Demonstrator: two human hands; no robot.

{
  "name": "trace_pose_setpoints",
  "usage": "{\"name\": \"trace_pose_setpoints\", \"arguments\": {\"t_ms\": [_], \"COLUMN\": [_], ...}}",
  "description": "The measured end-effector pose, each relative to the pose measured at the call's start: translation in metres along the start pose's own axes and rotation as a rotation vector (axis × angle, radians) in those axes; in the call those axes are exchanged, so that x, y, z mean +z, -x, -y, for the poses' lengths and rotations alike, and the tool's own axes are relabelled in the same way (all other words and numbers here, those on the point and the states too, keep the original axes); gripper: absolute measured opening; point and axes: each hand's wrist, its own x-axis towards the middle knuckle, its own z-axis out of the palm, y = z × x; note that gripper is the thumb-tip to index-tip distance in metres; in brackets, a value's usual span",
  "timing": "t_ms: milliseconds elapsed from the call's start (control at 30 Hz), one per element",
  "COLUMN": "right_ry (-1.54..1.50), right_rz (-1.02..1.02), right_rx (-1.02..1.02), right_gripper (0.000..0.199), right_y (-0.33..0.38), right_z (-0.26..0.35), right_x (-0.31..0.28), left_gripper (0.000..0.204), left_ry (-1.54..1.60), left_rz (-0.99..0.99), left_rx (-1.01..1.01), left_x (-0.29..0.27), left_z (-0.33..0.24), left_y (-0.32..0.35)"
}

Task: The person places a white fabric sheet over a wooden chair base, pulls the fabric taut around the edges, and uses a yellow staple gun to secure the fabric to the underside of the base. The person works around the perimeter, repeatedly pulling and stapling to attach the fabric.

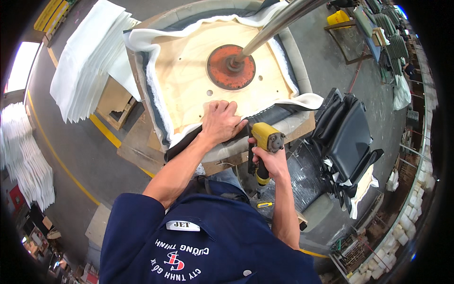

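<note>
The left hand (pixel 220 122) lies flat with fingers spread, gripping nothing, pressing the dark cover fabric (pixel 265 116) down on the plywood seat base (pixel 189 80) at its six o'clock edge. Just beside it, at four o'clock of that hand, the right hand (pixel 269 161) has its fingers clenched around the handle of a yellow staple gun (pixel 265 139), its nose against the fabric edge. An orange round plate (pixel 231 67) on a metal pole (pixel 279 23) sits at the base's centre. Stacked white foam sheets (pixel 90 57) lie at nine o'clock, dark finished seats (pixel 350 142) at three o'clock.

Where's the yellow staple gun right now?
In the head view, the yellow staple gun is just right of centre, gripped by the right hand, beside the left hand pressing dark fabric onto the plywood seat base.
</note>
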Motion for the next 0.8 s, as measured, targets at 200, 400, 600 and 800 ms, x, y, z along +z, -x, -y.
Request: {"name": "trace_pose_setpoints", "arguments": {"t_ms": [200,400,600,800], "right_ry": [0.120,0.309,0.170,0.073], "right_rz": [0.005,-0.017,-0.033,-0.114], "right_rx": [0.050,0.124,0.041,0.001], "right_gripper": [0.035,0.029,0.033,0.037], "right_y": [-0.006,-0.017,-0.009,-0.002], "right_z": [0.017,0.026,0.018,0.010], "right_x": [0.010,0.022,0.017,0.002], "left_gripper": [0.034,0.030,0.034,0.039], "left_ry": [0.015,0.000,-0.012,0.002], "left_rz": [-0.043,-0.010,-0.022,0.070], "left_rx": [-0.075,-0.136,-0.091,-0.050], "left_x": [-0.001,0.003,0.004,-0.008], "left_z": [-0.005,-0.005,-0.006,-0.003], "left_y": [0.002,0.000,-0.005,-0.008]}}
